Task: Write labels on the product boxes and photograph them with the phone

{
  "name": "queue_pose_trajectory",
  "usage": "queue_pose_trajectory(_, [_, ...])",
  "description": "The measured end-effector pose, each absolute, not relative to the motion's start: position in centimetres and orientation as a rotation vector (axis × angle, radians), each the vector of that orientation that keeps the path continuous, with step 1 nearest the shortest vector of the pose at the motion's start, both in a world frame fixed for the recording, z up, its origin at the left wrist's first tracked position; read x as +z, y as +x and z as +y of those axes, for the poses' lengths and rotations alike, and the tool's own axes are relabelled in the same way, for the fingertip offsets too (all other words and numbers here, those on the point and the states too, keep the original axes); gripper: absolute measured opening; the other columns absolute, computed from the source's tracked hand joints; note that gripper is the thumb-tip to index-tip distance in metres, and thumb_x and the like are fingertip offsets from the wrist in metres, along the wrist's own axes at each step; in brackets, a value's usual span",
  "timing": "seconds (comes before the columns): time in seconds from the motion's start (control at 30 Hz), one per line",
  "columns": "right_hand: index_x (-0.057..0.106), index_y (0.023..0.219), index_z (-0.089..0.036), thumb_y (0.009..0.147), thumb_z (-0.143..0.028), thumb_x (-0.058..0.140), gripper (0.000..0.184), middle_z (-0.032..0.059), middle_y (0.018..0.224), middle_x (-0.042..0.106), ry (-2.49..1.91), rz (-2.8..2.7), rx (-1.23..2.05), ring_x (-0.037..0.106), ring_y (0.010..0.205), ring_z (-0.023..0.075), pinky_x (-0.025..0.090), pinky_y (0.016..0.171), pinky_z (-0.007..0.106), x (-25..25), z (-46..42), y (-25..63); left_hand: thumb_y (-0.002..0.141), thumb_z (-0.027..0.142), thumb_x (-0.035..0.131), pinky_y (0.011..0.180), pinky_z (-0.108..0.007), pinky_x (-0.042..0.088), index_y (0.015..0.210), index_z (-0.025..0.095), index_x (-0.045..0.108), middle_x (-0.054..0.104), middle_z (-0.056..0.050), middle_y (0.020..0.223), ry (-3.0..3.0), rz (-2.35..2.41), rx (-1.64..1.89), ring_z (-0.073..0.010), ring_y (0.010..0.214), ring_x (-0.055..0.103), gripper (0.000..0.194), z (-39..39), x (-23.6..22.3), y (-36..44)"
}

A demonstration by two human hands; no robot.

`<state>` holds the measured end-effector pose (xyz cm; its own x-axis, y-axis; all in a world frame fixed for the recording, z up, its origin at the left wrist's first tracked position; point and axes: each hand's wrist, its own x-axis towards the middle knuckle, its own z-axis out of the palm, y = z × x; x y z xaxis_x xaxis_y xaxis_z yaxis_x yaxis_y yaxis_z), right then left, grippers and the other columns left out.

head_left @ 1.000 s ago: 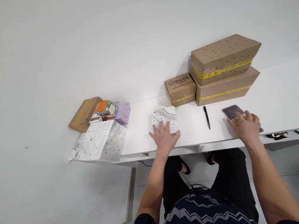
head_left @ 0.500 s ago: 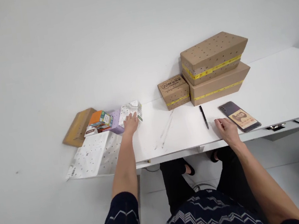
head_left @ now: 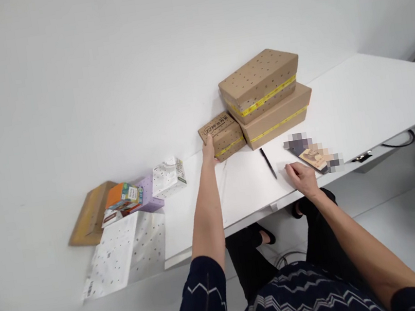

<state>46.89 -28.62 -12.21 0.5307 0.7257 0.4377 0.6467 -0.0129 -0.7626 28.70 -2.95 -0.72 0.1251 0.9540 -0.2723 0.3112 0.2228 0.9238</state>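
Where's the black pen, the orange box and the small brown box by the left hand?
Black pen [head_left: 268,163]: head view, middle of its barrel.
Orange box [head_left: 116,195]: head view, its orange top.
Small brown box [head_left: 227,137]: head view, its front side.

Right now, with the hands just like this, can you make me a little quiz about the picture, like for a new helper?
1. Pick one. What is the left hand touching?
A) a phone
B) a small brown box
C) a purple box
2. True or false: the right hand is holding a black pen.
3. Count: how many boxes are in the stack of bigger brown boxes?

Key: 1. B; 2. False; 3. Two
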Motion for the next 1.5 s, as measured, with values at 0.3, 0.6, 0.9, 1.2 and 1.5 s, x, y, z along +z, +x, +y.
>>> queue_pose_trajectory(0.3, [0.064, 0.075, -0.019, 0.089, -0.046, 0.046, 0.036, 0.0058, 0.069, 0.064, -1.640, -1.102, 0.226, 0.059, 0.064, 0.0178, 0.045, 0.064, 0.030, -11.9, -28.6, 46.6, 0.067, 0.023, 0.073, 0.103, -0.037, 0.039, 0.125, 0.026, 0.052, 0.056, -0.006, 0.132, 1.181, 0.839, 1.084, -0.0230, 0.123, 0.050, 0.062, -10.7, -5.3, 23.0])
queue_pose_trajectory(0.6, [0.056, 0.123, -0.021, 0.093, -0.059, 0.030, 0.056, 0.0117, 0.123, 0.060, -1.378, -1.074, 0.544, 0.054, 0.113, 0.0259, 0.043, 0.097, 0.043, -8.5, -27.4, 40.1, 0.084, 0.052, 0.048, 0.092, -0.033, 0.045, 0.113, 0.024, 0.059, 0.061, -0.008, 0.119, 0.912, 0.913, 1.123, -0.0200, 0.110, 0.057, 0.042, -20.2, -6.9, 20.6])
queue_pose_trajectory(0.9, [0.053, 0.117, -0.019, 0.089, -0.059, 0.040, 0.050, 0.0123, 0.110, 0.056, -1.499, -1.074, 0.615, 0.055, 0.099, 0.0249, 0.047, 0.086, 0.042, -8.6, -31.2, 38.6, 0.082, 0.067, 0.047, 0.080, -0.033, 0.050, 0.132, 0.031, 0.040, 0.049, -0.008, 0.137, 1.188, 1.326, 0.902, -0.0241, 0.116, 0.054, 0.062, -23.9, -5.0, 18.5])
queue_pose_trajectory(1.2, [0.047, 0.133, -0.021, 0.091, -0.063, 0.027, 0.063, 0.0143, 0.109, 0.063, -1.889, -1.302, 0.626, 0.058, 0.102, 0.0333, 0.046, 0.078, 0.043, -3.2, -30.3, 39.6, 0.085, 0.060, 0.043, 0.090, -0.041, 0.044, 0.141, 0.038, 0.033, 0.044, -0.004, 0.144, 1.161, 1.386, 0.764, -0.0273, 0.121, 0.050, 0.061, -23.7, -3.4, 19.1])
queue_pose_trajectory(1.5, [0.047, 0.135, -0.021, 0.090, -0.057, 0.038, 0.059, 0.0121, 0.107, 0.060, -1.702, -1.300, 0.671, 0.059, 0.097, 0.0277, 0.047, 0.084, 0.042, -3.6, -30.1, 39.7, 0.082, 0.036, 0.051, 0.099, -0.038, 0.042, 0.131, 0.025, 0.050, 0.054, -0.006, 0.135, 1.268, 1.149, 0.947, -0.0256, 0.126, 0.047, 0.050, -24.0, -2.8, 19.0])
